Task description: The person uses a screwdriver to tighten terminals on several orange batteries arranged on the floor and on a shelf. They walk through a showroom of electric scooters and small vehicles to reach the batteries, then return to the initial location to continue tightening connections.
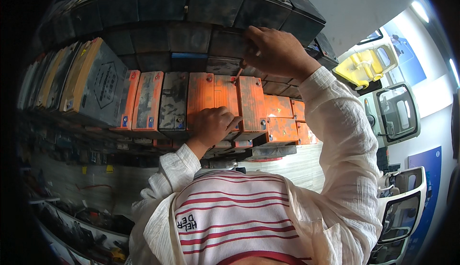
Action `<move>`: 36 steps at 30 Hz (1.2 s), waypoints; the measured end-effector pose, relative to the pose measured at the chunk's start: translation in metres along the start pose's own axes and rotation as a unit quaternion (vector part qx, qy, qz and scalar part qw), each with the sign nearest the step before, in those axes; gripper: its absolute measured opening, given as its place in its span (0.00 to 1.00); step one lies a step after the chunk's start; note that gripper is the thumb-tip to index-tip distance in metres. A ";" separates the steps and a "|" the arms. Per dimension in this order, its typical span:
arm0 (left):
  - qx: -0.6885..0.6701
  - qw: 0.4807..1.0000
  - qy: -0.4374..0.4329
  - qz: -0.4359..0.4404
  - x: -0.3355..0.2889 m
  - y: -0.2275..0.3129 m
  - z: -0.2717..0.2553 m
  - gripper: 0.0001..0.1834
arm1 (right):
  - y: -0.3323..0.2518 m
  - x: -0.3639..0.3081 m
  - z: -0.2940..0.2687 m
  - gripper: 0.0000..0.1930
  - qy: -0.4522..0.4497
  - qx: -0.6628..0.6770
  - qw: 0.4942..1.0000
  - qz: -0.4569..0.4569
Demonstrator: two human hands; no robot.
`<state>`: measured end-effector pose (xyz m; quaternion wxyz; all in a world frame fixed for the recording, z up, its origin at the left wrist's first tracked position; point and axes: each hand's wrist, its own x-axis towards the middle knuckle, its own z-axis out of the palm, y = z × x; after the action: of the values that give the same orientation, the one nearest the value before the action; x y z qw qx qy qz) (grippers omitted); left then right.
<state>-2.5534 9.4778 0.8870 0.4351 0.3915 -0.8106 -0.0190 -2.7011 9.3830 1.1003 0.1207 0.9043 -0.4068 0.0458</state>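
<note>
A row of dusty orange batteries stands in front of me, with a dark grey battery (173, 99) among them. My left hand (213, 125) rests over the near end of a ribbed orange battery (225, 92), fingers curled and one pointing right. Whatever it may pinch is hidden. Farther back, my right hand (280, 51) is closed in a pinch on a thin reddish stick (238, 72). The stick's lower end points down at the far end of the same battery, near a terminal. Another orange battery (250, 103) sits just right of it.
Stacked dark batteries (163, 3) form a wall at the back. Larger batteries with tan lids (76, 75) stand on the left. Tools and parts lie on a shelf (91, 222) at lower left. White vehicle cabs (395, 111) and a yellow one (366, 66) are at right.
</note>
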 end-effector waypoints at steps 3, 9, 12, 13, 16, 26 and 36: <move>0.000 1.000 0.009 0.006 -0.001 -0.002 0.001 0.19 | -0.011 0.004 -0.011 0.14 -0.073 -0.003 0.993 0.091; 0.001 1.000 0.010 0.011 0.001 0.000 0.001 0.20 | 0.005 -0.006 0.010 0.15 0.062 0.086 0.994 -0.009; -0.005 1.000 0.008 0.001 -0.001 -0.001 0.001 0.19 | -0.005 -0.001 -0.006 0.17 -0.020 0.043 0.997 0.059; -0.004 1.000 0.002 -0.004 -0.001 -0.002 0.000 0.19 | -0.010 0.003 -0.013 0.17 -0.068 0.037 0.992 0.098; -0.002 1.000 0.001 -0.001 0.001 0.001 -0.002 0.19 | 0.000 -0.002 -0.003 0.17 -0.041 0.024 0.996 0.078; -0.007 1.000 0.000 -0.002 0.001 0.001 -0.002 0.19 | -0.005 -0.001 -0.009 0.16 -0.080 0.000 0.990 0.117; -0.007 1.000 0.004 -0.002 0.001 0.002 -0.001 0.18 | -0.002 -0.007 -0.004 0.17 -0.002 0.003 0.999 0.051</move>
<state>-2.5545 9.4784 0.8891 0.4408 0.3896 -0.8083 -0.0243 -2.7043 9.3901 1.1023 0.1148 0.8829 -0.4523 0.0516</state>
